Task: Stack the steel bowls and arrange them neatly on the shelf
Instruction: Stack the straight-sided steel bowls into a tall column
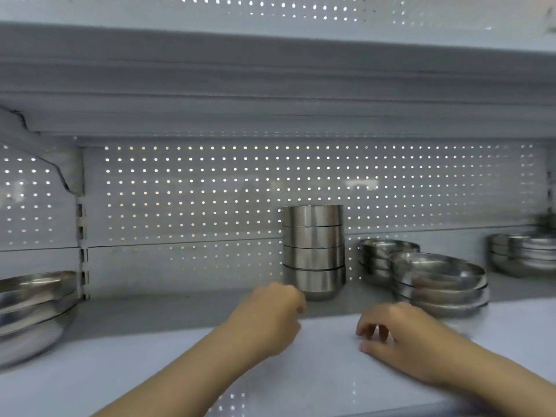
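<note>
At the far left of the shelf, a stack of wide steel bowls is cut off by the frame edge, so its count and full shape cannot be told. It also sits well apart from the rest, and a neat row likely calls for drawing it toward the others.

The left hand hangs just in front of the foot of the tall stack of four straight-sided bowls, fingers loosely curled and holding nothing; whether a fingertip touches the lowest bowl is hard to tell through the blur. That stack stands upright near the perforated back panel. To shift it well, both hands should probably cup the lowest bowl from either side and slide it along the shelf, since a tall stack pushed high up could tip.

The right hand hovers over the shelf's front, fingers bent downward, empty. Behind it sits a low stack of wide bowls, with a smaller stack partly hidden behind that. At the far right a blurred stack of bowls is cut by the edge; its number cannot be read.
</note>
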Demonstrator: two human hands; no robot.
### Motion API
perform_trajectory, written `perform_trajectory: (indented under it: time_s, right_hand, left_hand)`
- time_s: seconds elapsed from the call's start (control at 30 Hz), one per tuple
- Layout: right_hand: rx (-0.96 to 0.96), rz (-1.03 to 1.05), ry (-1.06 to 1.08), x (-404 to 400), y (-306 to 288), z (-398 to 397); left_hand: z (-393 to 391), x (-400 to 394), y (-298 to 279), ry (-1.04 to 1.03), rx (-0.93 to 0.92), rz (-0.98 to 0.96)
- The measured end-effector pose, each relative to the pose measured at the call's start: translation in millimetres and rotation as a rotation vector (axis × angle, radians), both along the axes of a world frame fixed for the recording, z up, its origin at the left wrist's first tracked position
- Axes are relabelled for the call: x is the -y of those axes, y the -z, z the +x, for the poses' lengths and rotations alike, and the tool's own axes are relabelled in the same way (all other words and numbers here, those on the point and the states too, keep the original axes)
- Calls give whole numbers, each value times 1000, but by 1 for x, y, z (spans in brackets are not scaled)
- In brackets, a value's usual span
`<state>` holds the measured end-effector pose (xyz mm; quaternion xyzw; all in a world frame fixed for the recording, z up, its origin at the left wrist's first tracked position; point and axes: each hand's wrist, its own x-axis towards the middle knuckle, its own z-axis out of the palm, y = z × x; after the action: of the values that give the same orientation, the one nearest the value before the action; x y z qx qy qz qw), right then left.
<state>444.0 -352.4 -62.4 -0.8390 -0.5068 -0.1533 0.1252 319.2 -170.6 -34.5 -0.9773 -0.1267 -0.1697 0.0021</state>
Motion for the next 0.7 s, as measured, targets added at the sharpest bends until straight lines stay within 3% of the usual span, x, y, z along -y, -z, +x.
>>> perform_trajectory:
  time_s: [0.17, 0.3, 0.4, 0.5, 0.6, 0.7]
  right_hand:
    - [-172, 81, -4, 5, -25, 1]
    - [-160, 316, 113, -34, -59, 3]
    - [-176, 338, 269, -78, -77, 22]
    - [-272, 395, 340, -101, -81, 41]
    - [-370, 473, 318, -104, -64, 56]
    - [-496, 514, 213, -101, -53, 63]
  left_hand:
    - [-3, 2, -8, -112, -84, 32]
    - [38, -2, -46, -293, 77, 16]
    - [74, -6, -67, -382, 199, -86]
    - [94, -11, -57, -372, 195, -122]
    - [100, -22, -25, -395, 153, -252]
    - [104, -41, 2, -376, 88, -500]
